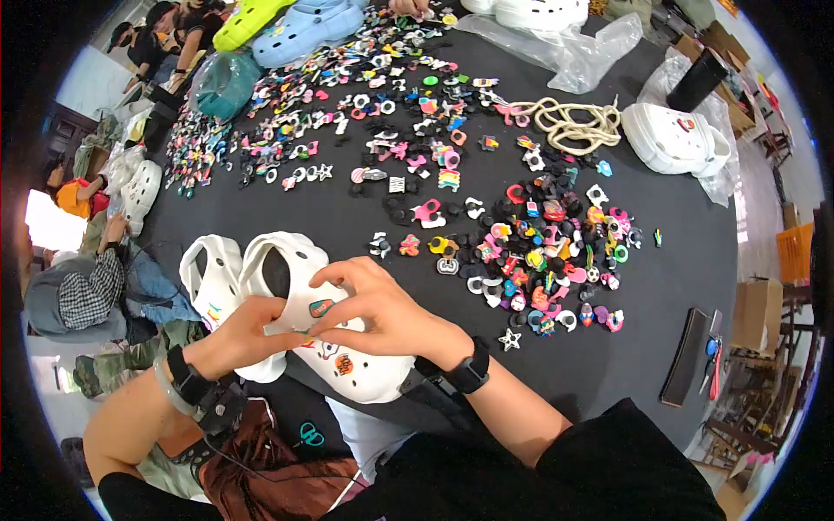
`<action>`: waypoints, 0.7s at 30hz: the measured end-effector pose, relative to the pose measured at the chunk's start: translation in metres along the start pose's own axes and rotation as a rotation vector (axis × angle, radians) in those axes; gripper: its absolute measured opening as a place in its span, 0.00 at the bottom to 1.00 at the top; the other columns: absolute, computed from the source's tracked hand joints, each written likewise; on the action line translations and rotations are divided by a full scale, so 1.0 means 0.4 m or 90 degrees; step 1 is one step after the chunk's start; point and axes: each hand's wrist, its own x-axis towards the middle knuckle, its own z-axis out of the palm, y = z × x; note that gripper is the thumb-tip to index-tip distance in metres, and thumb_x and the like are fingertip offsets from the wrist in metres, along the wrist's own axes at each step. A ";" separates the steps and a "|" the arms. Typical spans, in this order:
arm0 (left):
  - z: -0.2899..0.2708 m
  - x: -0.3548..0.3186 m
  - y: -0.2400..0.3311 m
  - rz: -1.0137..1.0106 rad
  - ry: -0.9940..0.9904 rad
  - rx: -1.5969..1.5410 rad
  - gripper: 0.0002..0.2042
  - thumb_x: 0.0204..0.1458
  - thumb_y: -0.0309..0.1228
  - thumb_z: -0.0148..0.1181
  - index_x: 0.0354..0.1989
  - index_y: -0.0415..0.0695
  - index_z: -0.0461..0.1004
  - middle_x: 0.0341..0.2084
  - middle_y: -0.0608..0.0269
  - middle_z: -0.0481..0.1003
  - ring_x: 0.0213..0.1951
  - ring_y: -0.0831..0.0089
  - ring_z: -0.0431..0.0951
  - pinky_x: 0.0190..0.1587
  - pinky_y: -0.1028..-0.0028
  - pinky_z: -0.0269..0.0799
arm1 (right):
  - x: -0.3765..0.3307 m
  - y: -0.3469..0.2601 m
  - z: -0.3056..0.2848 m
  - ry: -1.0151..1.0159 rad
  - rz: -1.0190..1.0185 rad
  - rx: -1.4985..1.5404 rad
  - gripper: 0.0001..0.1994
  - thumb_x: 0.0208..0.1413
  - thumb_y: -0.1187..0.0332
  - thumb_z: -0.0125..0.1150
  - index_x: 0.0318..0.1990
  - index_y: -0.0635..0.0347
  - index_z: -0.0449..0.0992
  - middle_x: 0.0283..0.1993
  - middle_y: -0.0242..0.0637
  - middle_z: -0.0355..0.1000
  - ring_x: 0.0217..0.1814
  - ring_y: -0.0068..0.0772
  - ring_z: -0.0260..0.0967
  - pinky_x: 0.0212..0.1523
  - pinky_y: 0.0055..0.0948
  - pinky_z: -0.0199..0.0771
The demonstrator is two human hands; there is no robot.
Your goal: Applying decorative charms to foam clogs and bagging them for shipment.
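Before me at the table's near edge is a white clog (387,379) with holes in its upper and several charms fitted on it. My left hand (239,334) is closed on the clog's side near its opening, most of its fingers hidden. Over the toe part, my right hand (382,308) pinches thumb and forefinger together at a small greenish charm (306,332), partly covered by the fingertips. A teal charm (321,308) and an orange and black charm (343,364) sit on the upper. Just left stands a second white clog (211,260), also bearing a colourful charm.
Loose shoe charms (547,247) lie heaped on the black table (347,213), with more spread toward the back. A cord coil (573,126), white clogs (669,139) and a black cylinder (698,80) are far right. Other people (78,300) sit along the left.
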 end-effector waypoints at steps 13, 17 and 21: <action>0.027 0.033 -0.016 0.003 0.068 0.019 0.11 0.48 0.24 0.60 0.42 0.38 0.75 0.33 0.62 0.78 0.37 0.79 0.76 0.40 0.76 0.71 | -0.002 0.012 0.010 0.065 0.045 0.056 0.05 0.42 0.63 0.67 0.27 0.50 0.81 0.48 0.33 0.67 0.50 0.40 0.60 0.50 0.36 0.61; 0.022 0.046 0.011 -0.024 0.053 0.100 0.11 0.49 0.26 0.61 0.42 0.39 0.74 0.34 0.66 0.78 0.38 0.81 0.74 0.41 0.76 0.70 | -0.002 0.013 0.012 0.072 0.052 0.067 0.05 0.42 0.63 0.67 0.27 0.50 0.81 0.48 0.33 0.67 0.50 0.40 0.60 0.50 0.36 0.61; -0.047 0.016 0.041 -0.099 -0.119 0.075 0.13 0.50 0.29 0.62 0.43 0.39 0.74 0.34 0.66 0.77 0.38 0.81 0.74 0.41 0.76 0.69 | 0.004 0.014 0.013 0.041 0.057 0.091 0.07 0.42 0.68 0.69 0.32 0.48 0.82 0.48 0.32 0.68 0.49 0.35 0.61 0.51 0.33 0.61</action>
